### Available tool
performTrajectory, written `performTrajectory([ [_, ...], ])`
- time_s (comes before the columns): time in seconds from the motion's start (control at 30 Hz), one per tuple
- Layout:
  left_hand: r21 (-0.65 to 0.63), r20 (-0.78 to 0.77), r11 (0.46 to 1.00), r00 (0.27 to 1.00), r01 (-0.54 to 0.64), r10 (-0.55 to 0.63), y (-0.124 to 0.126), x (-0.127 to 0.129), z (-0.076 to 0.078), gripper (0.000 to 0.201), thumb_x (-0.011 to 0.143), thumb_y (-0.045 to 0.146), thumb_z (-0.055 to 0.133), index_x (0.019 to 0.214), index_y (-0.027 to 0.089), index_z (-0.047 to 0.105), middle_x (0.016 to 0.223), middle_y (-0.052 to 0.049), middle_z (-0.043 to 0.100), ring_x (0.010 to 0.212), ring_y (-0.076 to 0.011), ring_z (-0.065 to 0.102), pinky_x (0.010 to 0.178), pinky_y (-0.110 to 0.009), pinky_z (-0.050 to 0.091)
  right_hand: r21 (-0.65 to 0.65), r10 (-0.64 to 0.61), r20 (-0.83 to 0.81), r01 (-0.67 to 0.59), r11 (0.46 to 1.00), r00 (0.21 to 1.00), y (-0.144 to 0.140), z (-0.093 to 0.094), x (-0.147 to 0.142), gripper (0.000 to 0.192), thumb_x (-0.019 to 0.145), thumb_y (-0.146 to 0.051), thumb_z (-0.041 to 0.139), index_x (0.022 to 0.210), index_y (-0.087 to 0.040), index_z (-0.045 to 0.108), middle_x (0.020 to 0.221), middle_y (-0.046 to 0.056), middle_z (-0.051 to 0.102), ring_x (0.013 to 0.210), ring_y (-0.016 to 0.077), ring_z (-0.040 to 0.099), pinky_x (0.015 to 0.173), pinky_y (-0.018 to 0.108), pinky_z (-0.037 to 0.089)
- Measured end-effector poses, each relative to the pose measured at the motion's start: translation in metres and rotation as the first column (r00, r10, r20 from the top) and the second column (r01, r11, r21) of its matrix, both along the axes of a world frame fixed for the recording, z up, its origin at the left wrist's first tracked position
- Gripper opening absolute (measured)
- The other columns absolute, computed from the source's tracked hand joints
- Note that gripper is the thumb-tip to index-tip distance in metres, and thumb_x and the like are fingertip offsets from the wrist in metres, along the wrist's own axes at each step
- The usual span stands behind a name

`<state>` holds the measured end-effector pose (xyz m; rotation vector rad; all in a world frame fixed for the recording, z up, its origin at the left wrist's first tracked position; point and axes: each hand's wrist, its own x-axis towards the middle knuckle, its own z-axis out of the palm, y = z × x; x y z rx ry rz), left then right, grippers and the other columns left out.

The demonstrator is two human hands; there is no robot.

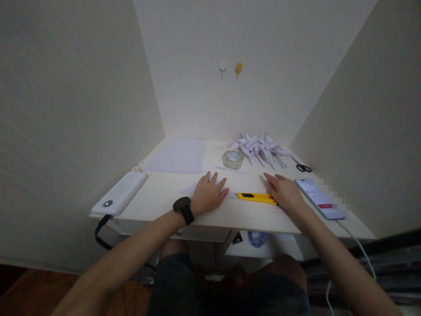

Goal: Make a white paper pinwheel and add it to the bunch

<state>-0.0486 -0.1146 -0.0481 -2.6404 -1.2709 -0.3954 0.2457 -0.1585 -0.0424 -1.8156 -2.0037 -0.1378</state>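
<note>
- Paper piece (pixel 188 189) lies on the counter (pixel 158 202) to the left of the yellow cutter (pixel 261 198), its right tip reaching the cutter's left end; you cover its middle.
- Your left hand (pixel 209 193), left of the cutter, rests on that paper with its fingers spread wide and palm down.
- Your right hand (pixel 285 193) is at the cutter's right end, index finger stretched out; the lower fingers are hidden, so you cannot tell whether they grip it.
- Beyond the cutter you have a roll of clear tape (pixel 232 165), a thin strip (pixel 231 169) just in front of it, and a cluster of paper pinwheels (pixel 258 145).
- Beyond and left of the cutter, you have a larger paper sheet (pixel 179 156).
- Right of the cutter, past your right hand, lies your phone (pixel 317 197); scissors (pixel 303 167) lie farther back.
</note>
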Motion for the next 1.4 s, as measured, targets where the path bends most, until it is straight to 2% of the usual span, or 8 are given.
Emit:
performTrajectory([
  [0.07, 0.006, 0.003, 1.000, 1.000, 0.003, -0.003, 0.000, 0.000, -0.001, 0.055, 0.099, 0.050, 0.033, 0.143, 0.023, 0.051, 0.145, -0.018, 0.050, 0.136, -0.0390, 0.042, 0.108, -0.053, 0.037, 0.037, 0.047, 0.030, -0.048, 0.998, 0.998, -0.005, 0.003, -0.006, 0.043, 0.093, -0.023, 0.043, 0.131, -0.017, 0.062, 0.124, 0.013, 0.068, 0.123, 0.0306, 0.060, 0.103, 0.047, 0.049],
  [0.2, 0.012, 0.008, 1.000, 1.000, 0.004, -0.004, 0.001, 0.001, -0.003, 0.054, 0.099, 0.050, 0.033, 0.142, 0.023, 0.052, 0.145, -0.018, 0.050, 0.137, -0.0395, 0.041, 0.108, -0.053, 0.036, -0.048, 0.345, -0.046, -0.347, 0.937, 0.937, -0.011, 0.007, -0.028, 0.042, 0.099, -0.032, 0.036, 0.131, -0.022, 0.062, 0.132, 0.005, 0.064, 0.131, 0.0226, 0.053, 0.109, 0.040, 0.044],
  [0.3, 0.011, 0.014, 1.000, 1.000, 0.012, -0.012, 0.002, 0.000, -0.003, 0.054, 0.100, 0.048, 0.033, 0.142, 0.020, 0.051, 0.145, -0.018, 0.049, 0.138, -0.0379, 0.039, 0.109, -0.053, 0.035, -0.090, 0.260, -0.027, -0.261, 0.961, 0.965, -0.007, 0.006, -0.030, 0.042, 0.099, -0.034, 0.037, 0.128, -0.019, 0.064, 0.127, 0.009, 0.068, 0.120, 0.0252, 0.062, 0.105, 0.041, 0.048],
  [0.43, -0.002, 0.022, 0.997, 0.997, 0.078, -0.078, 0.002, -0.005, 0.003, 0.053, 0.101, 0.043, 0.033, 0.143, 0.016, 0.049, 0.149, -0.018, 0.045, 0.142, -0.0347, 0.035, 0.113, -0.051, 0.031, 0.055, 0.047, 0.093, -0.053, 0.997, 0.995, -0.005, 0.001, -0.024, 0.040, 0.095, -0.026, 0.042, 0.125, -0.012, 0.065, 0.122, 0.016, 0.069, 0.122, 0.0343, 0.059, 0.103, 0.054, 0.046],
  [0.57, -0.069, -0.025, 0.953, 0.954, 0.296, -0.298, 0.004, -0.016, 0.007, 0.048, 0.101, 0.042, 0.033, 0.147, 0.030, 0.042, 0.156, -0.006, 0.038, 0.146, -0.0313, 0.027, 0.116, -0.054, 0.023, 0.078, 0.296, -0.036, -0.292, 0.953, 0.955, -0.016, -0.005, -0.037, 0.037, 0.092, -0.036, 0.055, 0.121, -0.018, 0.067, 0.119, 0.012, 0.071, 0.118, 0.0305, 0.059, 0.100, 0.049, 0.048],
  [0.67, -0.099, -0.041, 0.939, 0.941, 0.330, -0.336, 0.008, -0.022, 0.006, 0.049, 0.101, 0.047, 0.031, 0.149, 0.036, 0.038, 0.158, -0.003, 0.034, 0.147, -0.0317, 0.024, 0.116, -0.057, 0.020, 0.078, 0.411, -0.089, -0.405, 0.911, 0.907, -0.023, -0.010, -0.052, 0.034, 0.090, -0.036, 0.060, 0.119, -0.021, 0.068, 0.115, 0.011, 0.070, 0.107, 0.0274, 0.061, 0.096, 0.047, 0.048],
  [0.87, -0.134, -0.063, 0.951, 0.955, 0.279, -0.289, 0.014, -0.022, -0.002, 0.049, 0.102, 0.049, 0.026, 0.149, 0.039, 0.035, 0.158, -0.004, 0.035, 0.145, -0.0320, 0.029, 0.113, -0.059, 0.024, 0.105, 0.375, -0.135, -0.363, 0.926, 0.917, -0.022, -0.017, -0.062, 0.026, 0.093, -0.026, 0.055, 0.110, -0.020, 0.073, 0.099, 0.011, 0.068, 0.094, 0.0242, 0.060, 0.084, 0.039, 0.050],
  [1.4, -0.132, -0.083, 0.962, 0.964, 0.239, -0.251, 0.008, -0.021, -0.001, 0.050, 0.102, 0.050, 0.024, 0.150, 0.038, 0.036, 0.158, -0.004, 0.033, 0.145, -0.0327, 0.029, 0.114, -0.056, 0.024, 0.068, 0.319, -0.122, -0.313, 0.947, 0.940, -0.021, -0.017, -0.076, 0.022, 0.090, -0.030, 0.060, 0.105, -0.021, 0.074, 0.096, 0.009, 0.067, 0.091, 0.0244, 0.059, 0.082, 0.039, 0.048],
])
